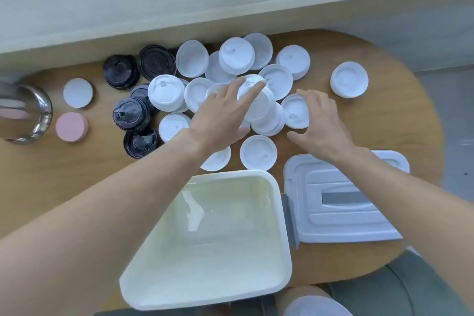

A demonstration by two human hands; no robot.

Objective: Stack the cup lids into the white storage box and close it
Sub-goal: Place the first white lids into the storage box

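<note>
Several white cup lids (236,59) and several black cup lids (120,72) lie spread over the far half of the wooden table. My left hand (223,110) grips a short stack of white lids (259,102) in the middle of the pile. Just to its right, my right hand (320,120) hovers with relaxed, spread fingers over a single white lid (295,111); whether it touches the lid I cannot tell. The white storage box (282,213) stands open and empty at the near edge. Its grey-white cover (346,213) lies flat beside it on the right.
A shiny metal bowl (38,110) sits at the left edge, with a white disc (77,93) and a pink disc (71,126) beside it. One white lid (349,79) lies apart at the right. A pale wall ledge (179,7) runs behind the table (64,174).
</note>
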